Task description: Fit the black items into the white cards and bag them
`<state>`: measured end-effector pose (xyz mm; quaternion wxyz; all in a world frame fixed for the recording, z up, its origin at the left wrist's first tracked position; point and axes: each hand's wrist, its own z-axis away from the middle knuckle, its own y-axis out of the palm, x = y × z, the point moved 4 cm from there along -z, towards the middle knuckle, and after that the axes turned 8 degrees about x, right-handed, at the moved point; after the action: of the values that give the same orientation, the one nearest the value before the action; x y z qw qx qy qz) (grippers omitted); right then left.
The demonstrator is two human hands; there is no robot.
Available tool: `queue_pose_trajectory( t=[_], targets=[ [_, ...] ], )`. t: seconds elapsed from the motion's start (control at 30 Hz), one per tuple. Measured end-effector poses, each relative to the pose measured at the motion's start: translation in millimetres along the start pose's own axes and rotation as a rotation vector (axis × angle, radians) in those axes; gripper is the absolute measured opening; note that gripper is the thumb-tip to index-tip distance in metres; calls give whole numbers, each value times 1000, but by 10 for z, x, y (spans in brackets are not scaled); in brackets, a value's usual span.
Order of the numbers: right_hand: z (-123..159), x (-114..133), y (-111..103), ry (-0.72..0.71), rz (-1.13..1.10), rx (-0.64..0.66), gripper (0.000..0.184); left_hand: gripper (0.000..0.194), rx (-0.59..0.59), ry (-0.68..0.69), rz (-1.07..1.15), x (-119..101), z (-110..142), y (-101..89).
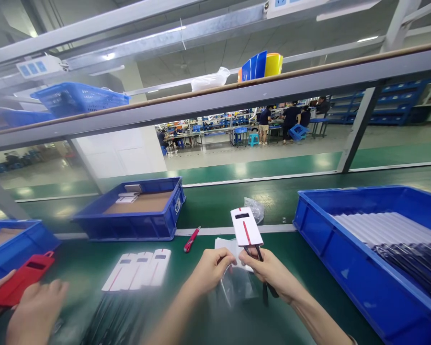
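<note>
Left hand [212,266], fingers curled, pinches a clear bag [237,290]; right hand [271,273], closed, grips black cable [259,253] below a white device [247,228].

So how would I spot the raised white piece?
Find the big blue bin on the right. Left of it, above the right hand, is the white piece, red-striped with a dark window. Unlike the three lookalikes on the table, it's held up.

No text legible, white lettering [178,204] on one end of a blue bin [129,227], too small to read
</note>
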<state>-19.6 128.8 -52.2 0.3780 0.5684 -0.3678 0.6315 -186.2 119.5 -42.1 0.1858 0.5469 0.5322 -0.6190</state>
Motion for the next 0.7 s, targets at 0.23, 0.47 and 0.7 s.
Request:
queue_pose_trajectory(
  t=[0.23, 0.47, 0.7],
  targets=[
    [-17, -39, 47, -16, -4, 10, 50, 37, -99, -69, 53, 167, -14, 11],
    [-85, -132, -31, -21, 5, -2, 47, 38, -254, -66, -110, 269, -86, -126],
    [-286, -460, -176, 55, 122, -106, 29, 32, -452, -93, -251, 478, -169, -96]
  ],
)
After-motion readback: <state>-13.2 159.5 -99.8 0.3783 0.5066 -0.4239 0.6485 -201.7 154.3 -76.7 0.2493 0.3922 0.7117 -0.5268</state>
